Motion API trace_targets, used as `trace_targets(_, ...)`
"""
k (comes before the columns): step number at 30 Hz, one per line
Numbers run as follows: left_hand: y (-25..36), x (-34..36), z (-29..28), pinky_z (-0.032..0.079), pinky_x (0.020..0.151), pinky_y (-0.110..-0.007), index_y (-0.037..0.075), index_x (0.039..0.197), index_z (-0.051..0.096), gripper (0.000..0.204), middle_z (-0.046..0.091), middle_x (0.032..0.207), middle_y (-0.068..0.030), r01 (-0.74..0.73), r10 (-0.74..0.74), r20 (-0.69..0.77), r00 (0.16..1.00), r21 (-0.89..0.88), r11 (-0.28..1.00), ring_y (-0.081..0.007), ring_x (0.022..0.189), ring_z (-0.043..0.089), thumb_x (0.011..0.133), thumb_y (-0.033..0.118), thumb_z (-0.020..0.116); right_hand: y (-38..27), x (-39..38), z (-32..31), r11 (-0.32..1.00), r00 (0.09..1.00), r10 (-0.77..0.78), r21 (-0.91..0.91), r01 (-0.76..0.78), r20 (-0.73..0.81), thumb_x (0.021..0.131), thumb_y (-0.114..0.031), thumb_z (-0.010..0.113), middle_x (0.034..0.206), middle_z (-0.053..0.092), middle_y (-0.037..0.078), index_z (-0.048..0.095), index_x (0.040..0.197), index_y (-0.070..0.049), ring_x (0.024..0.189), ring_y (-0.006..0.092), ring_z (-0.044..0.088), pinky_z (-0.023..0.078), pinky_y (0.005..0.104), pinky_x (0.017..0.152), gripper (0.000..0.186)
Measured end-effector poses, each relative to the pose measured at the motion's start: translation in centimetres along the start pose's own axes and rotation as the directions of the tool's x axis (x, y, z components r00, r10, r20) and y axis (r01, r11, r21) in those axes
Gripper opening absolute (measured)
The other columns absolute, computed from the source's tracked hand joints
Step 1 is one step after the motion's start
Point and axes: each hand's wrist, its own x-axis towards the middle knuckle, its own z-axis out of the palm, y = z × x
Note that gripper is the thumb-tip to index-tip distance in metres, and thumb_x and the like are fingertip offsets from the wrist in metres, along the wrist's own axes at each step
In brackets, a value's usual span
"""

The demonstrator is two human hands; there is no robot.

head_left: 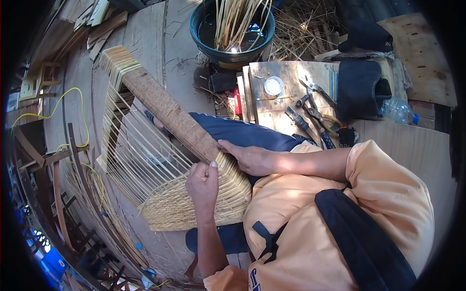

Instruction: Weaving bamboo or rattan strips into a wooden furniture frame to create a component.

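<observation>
A wooden frame sits across my lap, its long flat bar (172, 119) wound with pale cane at the upper end. Cane strands (145, 160) stretch across the frame into a dense woven section (189, 208) at its lower part. My left hand (203, 186) is closed with the thumb raised at the lower end of the bar; what its fingers pinch is too small to make out. My right hand (247, 157) grips that end of the bar from the right, thumb along its edge, with the other fingers partly hidden.
A tub (230, 56) with soaking canes stands ahead. To the right are a wooden board (262, 104) with pliers (315, 97) and a small cup (273, 86), plus a plastic bottle (398, 109). Timber pieces (73, 179), a yellow cord (73, 89) and scattered straw (303, 34) lie around.
</observation>
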Motion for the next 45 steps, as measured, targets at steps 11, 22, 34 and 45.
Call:
trace_targets(11,-1.4,-0.2,0.1,0.037,0.053,-0.037,0.001,0.063,0.048,0.025,0.047,0.063,-0.0102,-0.081,0.075,-0.055,0.996,-0.119,0.990,-0.0245,0.054,0.047,0.079,0.008,0.065,-0.1,-0.2,0.7,0.954,0.991,-0.134,-0.268,0.132,0.010,0.079,0.003,0.049,0.134,0.042,0.023,0.011,0.143,-0.008,0.100,0.0382,0.058,0.049,0.0406,0.083,0.076)
trace_targets(22,-2.1,-1.4,-0.5,0.045,0.057,-0.039,0.005,0.073,0.055,0.014,0.054,0.073,-0.0110,-0.162,0.152,-0.176,0.973,-0.043,0.986,-0.0282,0.063,0.056,0.079,0.013,0.065,-3.0,0.6,2.2,0.861,0.960,-0.279,-0.443,0.249,-0.001,0.080,-0.004,0.055,0.121,0.049,0.024,0.025,0.137,0.006,0.109,0.0317,0.052,0.046,0.0302,0.090,0.065)
trace_targets(34,-39.8,-3.2,-9.9,0.045,0.061,-0.033,-0.009,0.102,0.054,0.035,0.052,0.071,-0.0082,0.397,-0.902,-0.244,0.357,-0.834,0.383,-0.0191,0.063,0.050,0.091,0.025,0.052,-5.2,-1.1,3.1,0.861,0.961,-0.272,-0.432,0.269,0.056,0.080,-0.002,0.055,0.135,0.034,0.030,0.023,0.137,0.007,0.129,0.0424,0.032,0.027,0.0428,0.109,0.065)
trace_targets(45,-46.9,3.3,-12.1,0.044,0.091,-0.040,-0.016,0.117,0.047,0.049,0.053,0.120,-0.0264,0.291,-0.961,-0.270,0.061,-0.916,0.276,-0.0342,0.108,0.056,0.082,0.015,0.063,-5.5,-0.6,3.3,0.831,0.979,-0.180,-0.517,0.205,0.099,0.076,0.000,0.060,0.131,0.034,0.031,0.026,0.135,0.007,0.124,0.0450,0.036,0.032,0.0436,0.107,0.068)
